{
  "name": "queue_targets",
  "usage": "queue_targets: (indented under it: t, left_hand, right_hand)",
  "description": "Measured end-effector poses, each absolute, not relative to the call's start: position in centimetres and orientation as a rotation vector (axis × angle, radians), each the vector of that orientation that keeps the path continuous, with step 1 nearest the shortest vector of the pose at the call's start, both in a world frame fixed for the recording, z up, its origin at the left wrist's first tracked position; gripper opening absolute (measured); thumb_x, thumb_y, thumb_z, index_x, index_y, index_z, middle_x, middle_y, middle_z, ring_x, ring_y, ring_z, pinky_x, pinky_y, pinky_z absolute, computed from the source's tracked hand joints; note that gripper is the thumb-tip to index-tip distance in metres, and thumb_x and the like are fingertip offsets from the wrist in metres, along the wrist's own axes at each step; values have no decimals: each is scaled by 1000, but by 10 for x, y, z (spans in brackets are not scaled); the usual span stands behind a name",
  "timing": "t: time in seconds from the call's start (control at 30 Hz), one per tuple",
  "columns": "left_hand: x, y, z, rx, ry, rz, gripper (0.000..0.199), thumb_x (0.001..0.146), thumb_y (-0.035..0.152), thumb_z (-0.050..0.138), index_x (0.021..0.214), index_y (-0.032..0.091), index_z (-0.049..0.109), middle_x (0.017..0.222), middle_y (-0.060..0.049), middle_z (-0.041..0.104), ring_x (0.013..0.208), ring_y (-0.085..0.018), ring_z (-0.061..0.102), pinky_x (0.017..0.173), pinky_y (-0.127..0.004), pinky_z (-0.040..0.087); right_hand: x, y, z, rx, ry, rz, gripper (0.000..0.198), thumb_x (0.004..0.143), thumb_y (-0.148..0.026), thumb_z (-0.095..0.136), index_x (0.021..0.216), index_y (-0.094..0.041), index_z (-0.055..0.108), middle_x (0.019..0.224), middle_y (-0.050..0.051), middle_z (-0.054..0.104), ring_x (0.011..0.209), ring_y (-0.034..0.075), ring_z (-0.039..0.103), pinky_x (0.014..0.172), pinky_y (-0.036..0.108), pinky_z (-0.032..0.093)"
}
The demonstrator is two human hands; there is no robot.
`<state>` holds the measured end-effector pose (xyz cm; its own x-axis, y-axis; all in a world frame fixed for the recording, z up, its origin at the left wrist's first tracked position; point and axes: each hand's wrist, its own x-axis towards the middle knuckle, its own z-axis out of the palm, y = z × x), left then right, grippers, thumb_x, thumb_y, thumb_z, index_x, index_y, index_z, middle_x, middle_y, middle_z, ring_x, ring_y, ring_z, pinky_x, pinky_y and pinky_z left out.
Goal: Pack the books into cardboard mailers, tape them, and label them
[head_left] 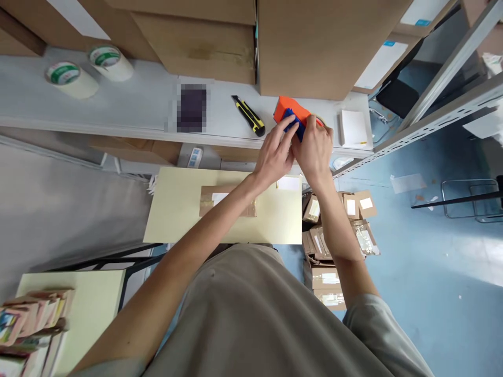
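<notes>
Shirt point(243, 314) nearest, both hands' point(274, 152) point(315, 152) fingers seemingly grip an orange tool point(290, 106), shelf edge point(220, 139) close.

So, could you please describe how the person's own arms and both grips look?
The left grip and right grip are bare human hands, with no glove, ring or watch visible. The forearms are bare too. Short, plain greyish sleeves match the shirt; no cable or printed marking shows on them.

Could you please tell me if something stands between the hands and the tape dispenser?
Nothing visible stands in the way: the left hand and right hand are both on the tape dispenser. The yellow-and-black utility knife lies on the shelf near the left hand, not in between.
</notes>
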<state>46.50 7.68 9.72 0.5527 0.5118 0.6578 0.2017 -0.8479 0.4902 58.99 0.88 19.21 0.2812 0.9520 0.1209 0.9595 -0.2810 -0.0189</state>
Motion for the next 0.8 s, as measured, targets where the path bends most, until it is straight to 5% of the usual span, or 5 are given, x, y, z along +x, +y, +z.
queue_targets:
  t: [0.17, 0.4, 0.5, 0.67, 0.8]
  left_hand:
    - [480, 79, 88, 2464, 548, 1105, 61, 123, 42, 38, 178, 18, 44, 181, -20, 52, 172, -32, 49, 143, -51, 42]
    - [416, 36, 56, 2400, 711, 920, 56, 118, 31, 45, 173, 25, 52, 181, -16, 52, 171, -31, 49, 143, -53, 41]
    - [348, 9, 22, 2304, 968, 806, 53, 117, 35, 49, 168, 24, 58, 176, -18, 57, 168, -32, 53, 141, -54, 43]
    - [226, -23, -38, 1903, 1748, 668, 62, 110, 56, 65, 158, 16, 60, 172, -29, 55, 170, -43, 45, 143, -64, 35]
    - [181, -27, -65, 1647, 1972, 600, 73, 109, 66, 67, 155, 11, 56, 166, -33, 57, 163, -48, 52, 138, -67, 41]
  right_hand:
    - [599, 40, 182, -2499, -1718, -116, 55, 118, -12, 20, 157, -1, 57, 144, 26, 75, 143, 31, 69, 134, 50, 37]
    - [600, 40, 143, -2368, -1653, -205, 61, 122, -32, 29, 177, -10, 45, 170, 31, 54, 165, 41, 48, 136, 73, 33]
    - [576, 6, 129, -2332, -1545, -246, 68, 124, -35, 16, 179, -9, 44, 184, 31, 39, 178, 39, 31, 138, 69, 33]
    - [497, -60, 67, -2305, -1637, 390, 70, 123, -39, 22, 182, -4, 36, 185, 31, 42, 177, 34, 39, 137, 57, 44]
    - [432, -85, 1, -2306, -1662, 941, 74, 124, -40, 25, 184, 2, 24, 184, 35, 43, 173, 33, 48, 132, 48, 50]
